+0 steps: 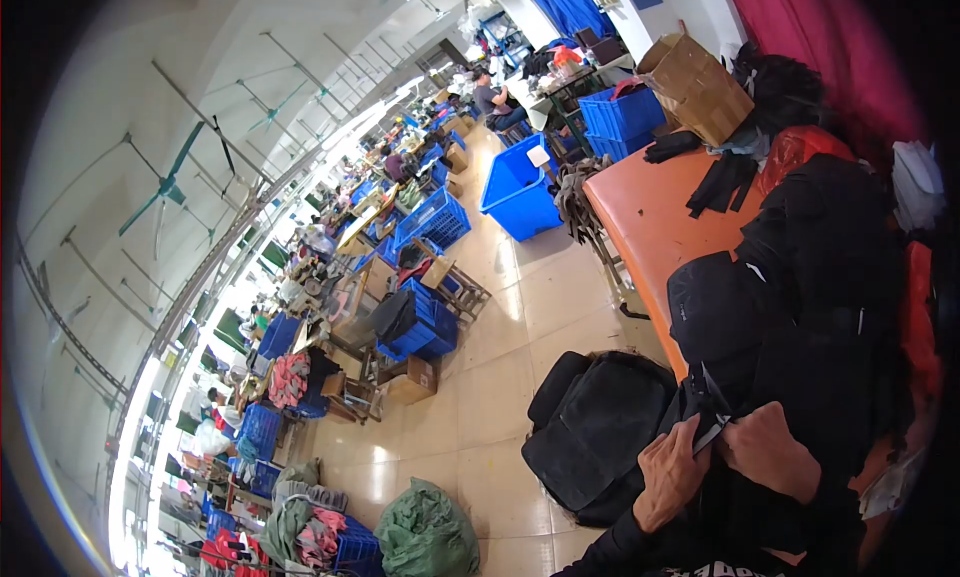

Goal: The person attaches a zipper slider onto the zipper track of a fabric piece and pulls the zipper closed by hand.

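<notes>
Close together at the lower right, my two hands are on black fabric by the orange table (pixel 660 212). My left hand (pixel 672 474) pinches the edge of the black fabric beside a light strip. Just to its right, my right hand (pixel 770 451) is closed with its fingers curled at the same strip; what it grips is partly hidden. A heap of black cloth pieces (pixel 810 267) covers the right part of the table, running up from my hands. Left of my hands, a black bag-like item (pixel 605 427) lies low near the floor.
On the table's far end stands a cardboard box (pixel 700 87) near a red plastic bag (pixel 800 152). Blue bins (pixel 525 187) stand on the tiled floor (pixel 480 417). A green sack (pixel 427 532) sits at the bottom. Farther off, a seated person (pixel 490 99) is among worktables.
</notes>
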Demonstrator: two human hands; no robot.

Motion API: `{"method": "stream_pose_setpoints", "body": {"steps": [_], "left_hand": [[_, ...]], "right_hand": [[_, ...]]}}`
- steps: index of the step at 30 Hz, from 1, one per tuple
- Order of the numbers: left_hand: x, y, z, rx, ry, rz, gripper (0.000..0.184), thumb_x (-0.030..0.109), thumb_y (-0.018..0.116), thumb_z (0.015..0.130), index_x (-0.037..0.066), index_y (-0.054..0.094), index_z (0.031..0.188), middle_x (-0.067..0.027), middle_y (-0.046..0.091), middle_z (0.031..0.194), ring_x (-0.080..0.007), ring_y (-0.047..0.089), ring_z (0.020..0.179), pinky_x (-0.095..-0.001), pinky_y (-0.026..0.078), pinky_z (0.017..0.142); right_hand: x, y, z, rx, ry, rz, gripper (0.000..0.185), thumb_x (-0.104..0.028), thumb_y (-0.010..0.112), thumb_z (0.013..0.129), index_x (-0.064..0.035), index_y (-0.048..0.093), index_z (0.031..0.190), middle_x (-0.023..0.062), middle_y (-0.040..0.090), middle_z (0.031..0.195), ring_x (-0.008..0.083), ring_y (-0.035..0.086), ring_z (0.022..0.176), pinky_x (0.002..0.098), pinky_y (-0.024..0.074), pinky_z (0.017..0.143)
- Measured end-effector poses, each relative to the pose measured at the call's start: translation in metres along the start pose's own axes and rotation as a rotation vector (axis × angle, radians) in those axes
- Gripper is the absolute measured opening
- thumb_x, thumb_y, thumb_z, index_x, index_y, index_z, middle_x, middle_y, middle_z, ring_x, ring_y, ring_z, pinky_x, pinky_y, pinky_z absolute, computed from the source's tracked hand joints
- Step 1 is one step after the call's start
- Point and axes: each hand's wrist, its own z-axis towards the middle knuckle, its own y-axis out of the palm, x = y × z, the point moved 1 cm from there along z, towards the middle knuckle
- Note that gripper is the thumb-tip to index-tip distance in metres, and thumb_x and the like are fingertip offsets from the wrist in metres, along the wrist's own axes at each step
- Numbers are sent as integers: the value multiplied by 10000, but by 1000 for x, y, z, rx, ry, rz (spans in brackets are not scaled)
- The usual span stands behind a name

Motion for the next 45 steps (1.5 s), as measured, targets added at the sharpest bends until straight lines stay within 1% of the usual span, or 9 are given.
{"method": "stream_pose_setpoints", "body": {"steps": [4, 9, 12, 17, 20, 24, 28, 37, 45], "left_hand": [[0, -2, -2, -20, -30, 13, 350, 44, 724, 690, 13, 618, 1022, -104, 652, 822, -285, 637, 666, -325, 485, 604], [3, -2, -3, -5, -16, -17, 356, 33, 715, 685, 20, 618, 1027, -102, 652, 804, -282, 641, 679, -326, 491, 614], [4, -7, 3, -117, -98, -78, 372, 20, 696, 682, 33, 615, 1045, -101, 639, 865, -299, 643, 714, -338, 495, 623], [9, -17, 14, -213, -60, -133, 431, 7, 681, 671, 49, 599, 1091, -99, 616, 959, -312, 642, 777, -346, 498, 642], [-2, -14, 8, -293, -123, -109, 485, 4, 676, 661, 57, 580, 1133, -96, 588, 1006, -323, 632, 808, -357, 491, 648], [6, -12, 6, -239, -127, 3, 512, 15, 683, 646, 61, 572, 1144, -97, 581, 953, -316, 627, 800, -361, 481, 644], [5, -8, 2, -196, -100, -7, 507, 35, 695, 643, 60, 576, 1134, -100, 571, 920, -314, 623, 783, -365, 474, 638], [5, -8, 1, -176, -98, 11, 500, 54, 715, 639, 49, 580, 1120, -102, 570, 900, -313, 623, 778, -362, 474, 645], [3, -7, -4, -201, -76, -10, 541, 55, 722, 640, 42, 569, 1159, -105, 577, 909, -309, 625, 778, -360, 485, 646]], "right_hand": [[5, 7, -3, 41, -56, 71, 181, -199, 675, 778, -88, 598, 657, 51, 595, 547, 233, 596, 477, 343, 433, 466], [3, 3, -9, -2, -119, 6, 194, -190, 664, 788, -83, 584, 647, 49, 587, 543, 213, 593, 469, 331, 432, 464], [3, 3, -12, 45, -93, -59, 205, -179, 654, 792, -83, 568, 633, 42, 575, 532, 202, 590, 462, 326, 432, 461], [-4, -5, -12, 73, -139, -85, 182, -151, 634, 781, -90, 561, 625, 28, 569, 520, 187, 589, 457, 316, 416, 473], [-9, -5, -15, 85, -145, -219, 154, -124, 616, 763, -100, 562, 620, 27, 561, 514, 177, 572, 460, 307, 392, 493], [-20, -9, -19, 73, -133, -391, 147, -106, 603, 755, -102, 559, 615, 36, 545, 511, 171, 548, 478, 303, 373, 509], [-21, -3, -24, 86, -103, -423, 154, -106, 603, 755, -100, 554, 609, 44, 528, 511, 175, 523, 496, 309, 370, 511], [-21, 0, -27, 128, -89, -423, 150, -108, 600, 756, -98, 557, 613, 36, 520, 513, 173, 509, 502, 311, 367, 520], [-20, 3, -31, 121, -70, -395, 144, -94, 607, 747, -92, 558, 612, 40, 519, 511, 177, 519, 505, 319, 367, 525]]}}
